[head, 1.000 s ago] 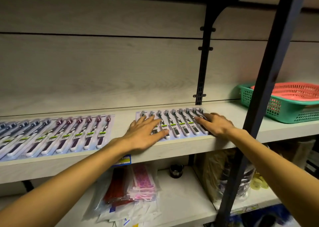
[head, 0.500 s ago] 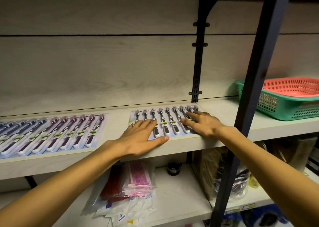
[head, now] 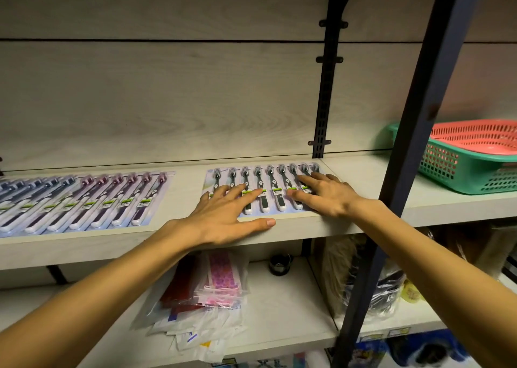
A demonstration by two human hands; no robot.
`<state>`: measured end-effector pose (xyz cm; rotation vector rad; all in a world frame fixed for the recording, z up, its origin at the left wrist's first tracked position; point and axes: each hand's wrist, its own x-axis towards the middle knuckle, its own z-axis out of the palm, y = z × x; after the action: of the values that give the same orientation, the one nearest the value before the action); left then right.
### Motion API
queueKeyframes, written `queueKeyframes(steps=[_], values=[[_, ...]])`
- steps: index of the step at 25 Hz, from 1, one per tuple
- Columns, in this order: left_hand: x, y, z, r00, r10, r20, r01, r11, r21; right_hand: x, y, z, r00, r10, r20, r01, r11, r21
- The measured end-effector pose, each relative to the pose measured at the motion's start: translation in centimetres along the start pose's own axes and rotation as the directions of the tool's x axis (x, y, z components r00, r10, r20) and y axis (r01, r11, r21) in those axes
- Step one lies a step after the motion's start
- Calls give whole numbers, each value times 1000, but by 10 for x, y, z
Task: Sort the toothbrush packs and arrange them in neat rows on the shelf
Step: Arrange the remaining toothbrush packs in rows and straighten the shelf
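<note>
A pale wood-grain shelf [head: 363, 172] runs across the view, backed by a wall of the same light panelling, with a black slotted upright [head: 324, 102] fixed to that wall and a dark metal post [head: 414, 149] slanting down through the near right. Far right on the shelf sits a green basket [head: 461, 177] with a coral-red basket [head: 475, 138] nested inside it. Below, a lower shelf [head: 279, 311] carries a loose heap of clear packets [head: 212, 297], pink and dark red among them, a small dark jar [head: 279, 264] further back, and bagged goods to the right that are too dim to make out. Up on the main shelf, a row of black-and-white toothbrush packs [head: 268, 191] lies flat at the middle, overlapping side by side, heads toward the wall, each with a green label band on a pale blue card. To the left and well apart lies a longer row of packs [head: 92, 199], purple-headed ones at its right, bluish ones running off the left edge. The left hand [head: 223, 216] lies flat, fingers spread over the left part of the middle row, thumb stretched along the shelf's near edge. The right hand [head: 324, 194] rests flat on the right part of that row, fingers spread over the handles.
</note>
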<state>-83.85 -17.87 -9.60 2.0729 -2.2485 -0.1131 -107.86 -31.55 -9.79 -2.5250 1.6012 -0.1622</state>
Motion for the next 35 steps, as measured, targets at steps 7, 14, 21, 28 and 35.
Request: queueKeyframes(steps=[7,14,21,28,35], values=[[-19,6,-3,998,43,55,-45,999,23,-17,-2,-2,1000,-18,-16,18,999,-29],[-50,-49,-40,982,107,-157,-106,994,14,-34,-96,-13,895,-219,-388,225,974,-32],[-120,-206,-56,949,-89,-302,107,993,43,-27,-264,24,866,-376,-331,410,911,39],[-162,-284,-34,973,-120,-196,141,985,100,-11,-357,66,944,-269,-191,288,955,76],[-149,-284,-27,986,-55,-156,69,994,87,-6,-359,61,975,-223,8,223,972,-72]])
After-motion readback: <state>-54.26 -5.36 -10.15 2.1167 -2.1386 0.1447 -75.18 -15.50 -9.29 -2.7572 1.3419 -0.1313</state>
